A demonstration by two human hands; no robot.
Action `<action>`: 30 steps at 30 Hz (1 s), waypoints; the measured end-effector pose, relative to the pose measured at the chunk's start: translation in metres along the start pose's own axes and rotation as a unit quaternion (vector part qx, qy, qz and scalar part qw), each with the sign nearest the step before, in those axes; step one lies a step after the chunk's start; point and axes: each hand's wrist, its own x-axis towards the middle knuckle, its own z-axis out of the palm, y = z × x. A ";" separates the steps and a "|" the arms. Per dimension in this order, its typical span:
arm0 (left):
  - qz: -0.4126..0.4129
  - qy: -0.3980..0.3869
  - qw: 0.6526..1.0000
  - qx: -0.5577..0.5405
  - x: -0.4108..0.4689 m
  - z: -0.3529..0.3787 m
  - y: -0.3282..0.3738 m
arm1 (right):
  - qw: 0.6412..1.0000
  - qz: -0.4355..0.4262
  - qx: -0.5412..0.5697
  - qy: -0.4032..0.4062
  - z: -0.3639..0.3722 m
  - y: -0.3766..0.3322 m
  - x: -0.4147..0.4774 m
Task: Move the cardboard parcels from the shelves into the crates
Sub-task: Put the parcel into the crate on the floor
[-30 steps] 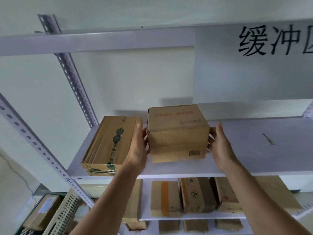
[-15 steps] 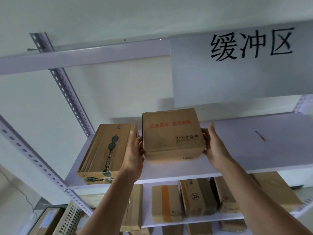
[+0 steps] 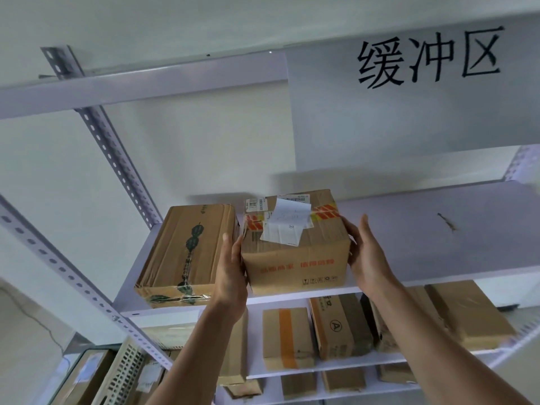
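Head cam view looks up at the shelving, and both hands are on the same thing: the left hand (image 3: 230, 273) is pressed flat against the left side of a brown cardboard parcel with red-and-yellow tape and white shipping labels on top (image 3: 295, 249), and the right hand (image 3: 366, 255) is clamped on its right side, fingers pointing up and back. So it's a two-handed squeeze grip, palms facing each other with the box between them. That box sits at the front edge of the white upper metal shelf (image 3: 438, 247), tipped toward the camera so the top and the front face with red printed text both show; can't tell whether its bottom is touching the shelf or just off it. Just beside the left hand, on the same shelf, lies a flatter brown cardboard parcel sealed with green-patterned tape (image 3: 187, 249), close to the held box but I can't say if they touch. One level down, the lower white shelf (image 3: 336, 366) carries a row of smaller cardboard boxes (image 3: 287, 337). Down in the bottom left corner there's a pale perforated plastic crate (image 3: 122, 372), with more cardboard showing around it.
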 end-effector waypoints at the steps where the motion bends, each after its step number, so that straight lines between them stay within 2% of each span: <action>1: -0.002 -0.002 1.000 0.002 -0.002 0.000 0.001 | 1.000 0.002 -0.003 0.000 0.001 0.000 -0.001; 6: 0.014 -0.019 1.000 0.011 -0.006 0.003 0.007 | 1.000 -0.006 -0.012 -0.025 0.011 -0.002 -0.005; 16: 0.100 -0.049 0.991 0.071 -0.032 0.010 0.015 | 0.995 -0.077 0.029 -0.051 0.013 -0.005 -0.023; 30: 0.145 -0.092 0.981 0.093 -0.104 -0.018 0.049 | 0.989 -0.143 0.041 -0.008 0.044 -0.027 -0.116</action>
